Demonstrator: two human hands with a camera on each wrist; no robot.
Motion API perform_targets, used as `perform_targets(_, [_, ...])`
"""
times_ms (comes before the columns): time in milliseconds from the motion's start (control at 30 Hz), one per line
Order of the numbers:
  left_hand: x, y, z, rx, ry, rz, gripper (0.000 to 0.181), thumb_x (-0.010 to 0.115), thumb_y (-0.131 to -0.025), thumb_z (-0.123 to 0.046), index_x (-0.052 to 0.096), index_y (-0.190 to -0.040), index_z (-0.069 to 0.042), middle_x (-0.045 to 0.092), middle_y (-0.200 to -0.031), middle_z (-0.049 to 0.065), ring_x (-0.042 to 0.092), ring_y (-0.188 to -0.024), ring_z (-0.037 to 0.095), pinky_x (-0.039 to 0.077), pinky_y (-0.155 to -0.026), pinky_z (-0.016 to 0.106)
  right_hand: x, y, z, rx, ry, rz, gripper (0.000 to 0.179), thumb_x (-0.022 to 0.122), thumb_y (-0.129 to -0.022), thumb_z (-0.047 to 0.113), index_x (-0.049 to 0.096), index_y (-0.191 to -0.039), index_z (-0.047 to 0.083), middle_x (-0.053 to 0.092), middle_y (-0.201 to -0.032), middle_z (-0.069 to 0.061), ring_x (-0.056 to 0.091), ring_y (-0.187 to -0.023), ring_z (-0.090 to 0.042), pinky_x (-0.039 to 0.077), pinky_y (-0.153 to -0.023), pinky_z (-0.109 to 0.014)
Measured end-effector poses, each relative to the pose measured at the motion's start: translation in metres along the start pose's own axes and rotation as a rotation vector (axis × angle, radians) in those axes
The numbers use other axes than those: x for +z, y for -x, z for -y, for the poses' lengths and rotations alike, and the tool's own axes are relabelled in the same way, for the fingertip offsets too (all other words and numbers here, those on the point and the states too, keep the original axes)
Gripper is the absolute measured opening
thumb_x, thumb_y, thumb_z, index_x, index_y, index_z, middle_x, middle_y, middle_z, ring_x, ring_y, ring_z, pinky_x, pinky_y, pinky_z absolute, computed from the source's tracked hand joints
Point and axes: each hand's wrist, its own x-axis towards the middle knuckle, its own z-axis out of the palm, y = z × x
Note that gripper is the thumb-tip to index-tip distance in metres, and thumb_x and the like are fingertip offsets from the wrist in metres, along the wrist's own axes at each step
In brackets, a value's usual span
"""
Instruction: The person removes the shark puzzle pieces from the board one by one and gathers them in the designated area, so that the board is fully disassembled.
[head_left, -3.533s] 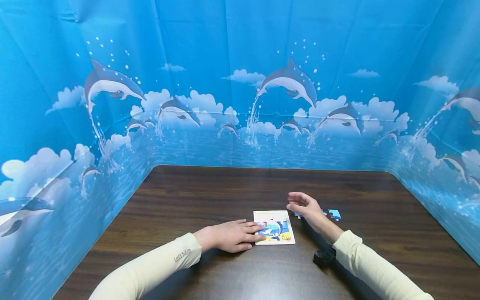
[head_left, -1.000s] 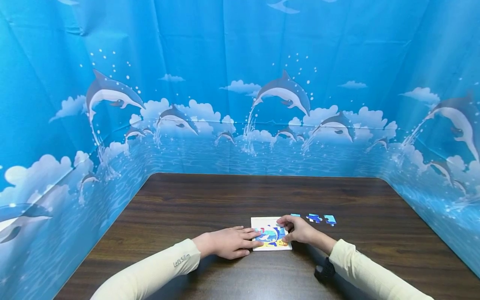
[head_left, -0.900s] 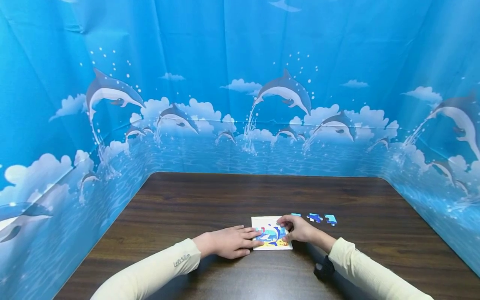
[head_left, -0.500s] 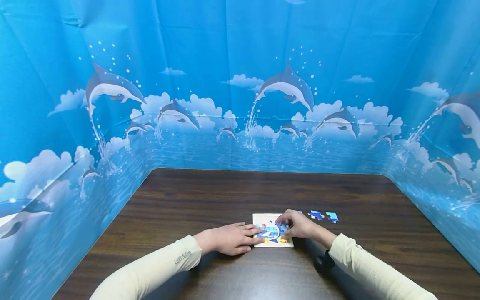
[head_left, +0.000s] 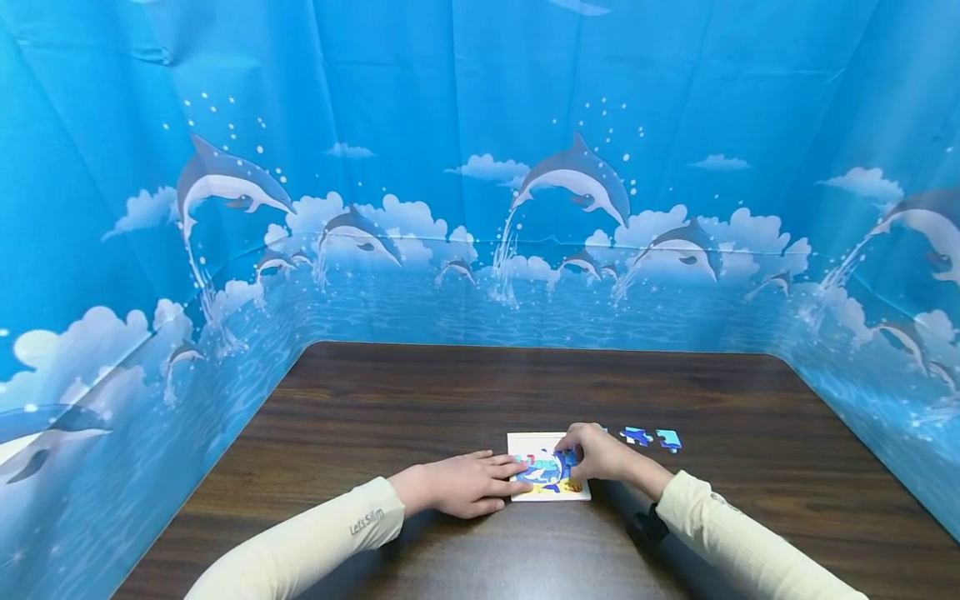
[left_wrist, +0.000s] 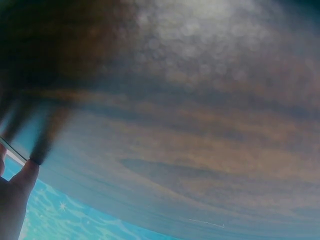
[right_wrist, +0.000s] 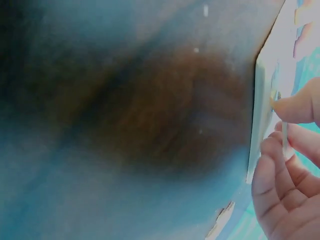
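A small square jigsaw puzzle board (head_left: 528, 440) with a pale frame and a dolphin picture lies on the table. My left hand (head_left: 465, 485) rests flat, its straight fingers over the board's left edge. Above the board's right part, my right hand (head_left: 602, 457) pinches a puzzle piece between thumb and fingers. In the right wrist view that puzzle piece (right_wrist: 285, 137) shows edge-on as a thin pale strip, tilted up close to the board. The fingers cover much of it in the head view. Only the thumb and part of the board's edge appear in the left wrist view.
Behind and right of the board lie loose blue puzzle pieces (head_left: 637, 436), one of them partly hidden by my right hand. Dark wood table (head_left: 420, 392) surrounds the board. A blue dolphin-print curtain (head_left: 420, 125) closes off its back and sides.
My right hand has come from beside the loose pieces to the board's right part, where it now pinches a piece and shifts slightly. The left hand stays on the board.
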Motion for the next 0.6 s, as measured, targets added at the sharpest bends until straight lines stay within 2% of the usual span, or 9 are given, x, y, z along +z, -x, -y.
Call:
perform_targets(100, [0.002, -0.001, 0.000, -0.004, 0.007, 0.010, 0.049, 0.033, -0.103, -0.033, 0.022, -0.150, -0.028, 0.021, -0.157, 0.002, 0.021, -0.145, 0.017, 0.028, -0.114, 0.043, -0.002, 0.001, -0.004, -0.035, 0.037, -0.021, 0.032, 0.076, -0.069, 0.003, 0.072, -0.101, -0.001, 0.062, -0.084, -0.004, 0.046, -0.066, -0.008, 0.040, -0.055, -0.019])
perform_targets(200, [0.004, -0.002, 0.000, -0.004, 0.006, 0.012, 0.049, 0.032, -0.103, -0.034, 0.021, -0.150, -0.029, 0.020, -0.158, 0.001, 0.020, -0.146, 0.017, 0.028, -0.115, 0.043, -0.006, 0.004, -0.010, -0.052, 0.027, -0.043, 0.032, 0.074, -0.072, 0.001, 0.070, -0.103, -0.002, 0.063, -0.086, -0.006, 0.046, -0.066, -0.008, 0.039, -0.056, -0.019])
perform_targets(600, [0.001, -0.002, 0.003, -0.007, 0.010, 0.003, 0.049, 0.034, -0.102, -0.032, 0.023, -0.150, -0.028, 0.021, -0.157, 0.002, 0.021, -0.145, 0.018, 0.028, -0.114, 0.044, -0.025, 0.019, -0.039, 0.065, -0.232, -0.046, 0.028, 0.066, -0.075, -0.002, 0.068, -0.103, -0.002, 0.068, -0.097, -0.013, 0.050, -0.071, -0.011, 0.044, -0.059, -0.022])
